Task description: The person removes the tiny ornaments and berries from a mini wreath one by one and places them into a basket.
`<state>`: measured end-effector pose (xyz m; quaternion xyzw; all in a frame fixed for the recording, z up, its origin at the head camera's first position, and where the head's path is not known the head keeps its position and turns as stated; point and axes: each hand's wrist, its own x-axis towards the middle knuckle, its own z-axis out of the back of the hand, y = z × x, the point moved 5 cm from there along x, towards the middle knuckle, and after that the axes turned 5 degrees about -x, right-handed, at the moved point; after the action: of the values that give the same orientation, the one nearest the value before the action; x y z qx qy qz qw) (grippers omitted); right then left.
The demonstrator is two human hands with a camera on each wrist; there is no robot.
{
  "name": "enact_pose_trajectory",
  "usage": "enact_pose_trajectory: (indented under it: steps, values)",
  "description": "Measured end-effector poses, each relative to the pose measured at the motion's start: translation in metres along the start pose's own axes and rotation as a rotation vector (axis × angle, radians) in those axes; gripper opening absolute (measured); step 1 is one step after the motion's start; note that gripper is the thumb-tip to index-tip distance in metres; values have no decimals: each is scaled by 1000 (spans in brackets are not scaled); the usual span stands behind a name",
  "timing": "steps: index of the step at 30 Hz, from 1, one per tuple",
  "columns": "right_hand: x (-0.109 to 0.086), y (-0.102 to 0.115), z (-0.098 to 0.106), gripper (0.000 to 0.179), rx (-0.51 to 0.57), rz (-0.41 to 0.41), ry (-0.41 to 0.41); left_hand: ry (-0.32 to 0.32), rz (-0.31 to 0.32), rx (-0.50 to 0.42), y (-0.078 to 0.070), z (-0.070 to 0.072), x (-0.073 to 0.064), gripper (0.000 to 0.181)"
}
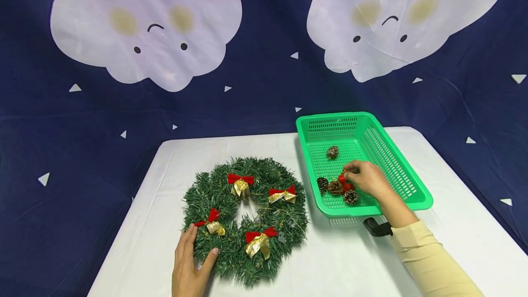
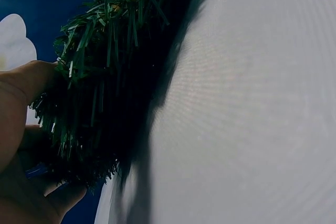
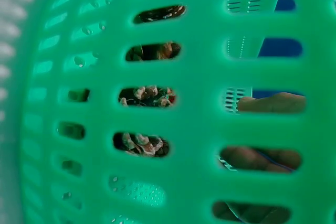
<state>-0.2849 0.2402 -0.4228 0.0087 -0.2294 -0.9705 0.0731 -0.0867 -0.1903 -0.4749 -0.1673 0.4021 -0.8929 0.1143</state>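
Observation:
A green tinsel wreath (image 1: 284,242) with red-and-gold bows lies on the white table. My left hand (image 1: 190,262) rests on its lower-left edge, thumb and fingers spread and nearly straight. In the left wrist view the thumb (image 2: 39,74) and fingertips touch the wreath's outer needles (image 2: 100,77). Inside the green basket (image 1: 310,168), my right hand (image 1: 367,178) pinches a small red berry (image 1: 342,178) between thumb and fingertips. More red berries (image 1: 349,187) lie right under it, among pine cones (image 1: 351,197). The right wrist view shows my fingers (image 3: 270,102) only through the basket's slots.
Another pine cone (image 1: 332,152) lies farther back in the basket. The bows (image 1: 258,242) sit around the wreath's ring. A black wrist-camera mount (image 1: 377,227) is by the basket's near rim. A dark blue cloth with clouds (image 1: 264,95) hangs behind the table (image 1: 330,265).

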Motion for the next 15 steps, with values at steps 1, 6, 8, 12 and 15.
enact_pose_trajectory:
  steps: [1, 6, 8, 12, 15]
  values:
    - [0, 0, 0, 29, 4, -2, 1, -4, -3, -4, 0, 0, 0, 74]
    - [0, 0, 2, 32, 33, -17, -7, -23, -28, 2, 0, 0, 0, 74]
    - [-1, 0, 3, 33, 37, -22, -19, -27, -37, 16, 0, 0, 0, 74]
    - [-3, 3, 7, 33, 56, -21, -82, -29, -52, 35, -1, 0, 1, 75]
    - [-5, 7, 11, 32, 85, -7, -156, -29, -64, 33, -3, 1, 2, 75]
